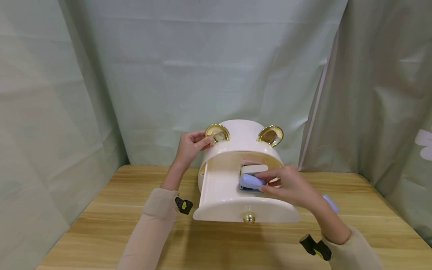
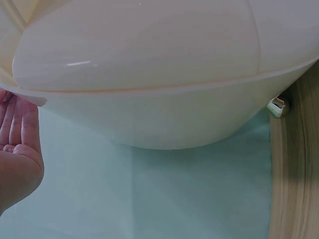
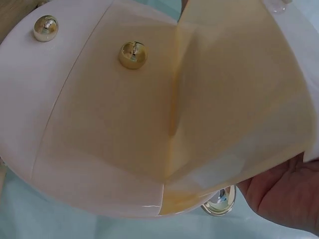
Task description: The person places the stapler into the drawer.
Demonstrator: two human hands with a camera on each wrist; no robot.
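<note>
Stapler [image 1: 251, 181] under right hand [image 1: 290, 186], inside drawer [image 1: 219, 187].

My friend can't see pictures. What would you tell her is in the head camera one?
A person's right hand holds a small lilac thing in the open drawer of a cream bear-shaped box on a wooden table. Their left hand grips the box's gold ear.

I can read no words, numbers, labels or brand marks anywhere in these views. The cream storage box [image 1: 236, 176] with its open drawer is plain, and so is the lilac item [image 1: 251, 182] inside it. The small black and yellow tags on my sleeves are too small to make out any writing.
</note>
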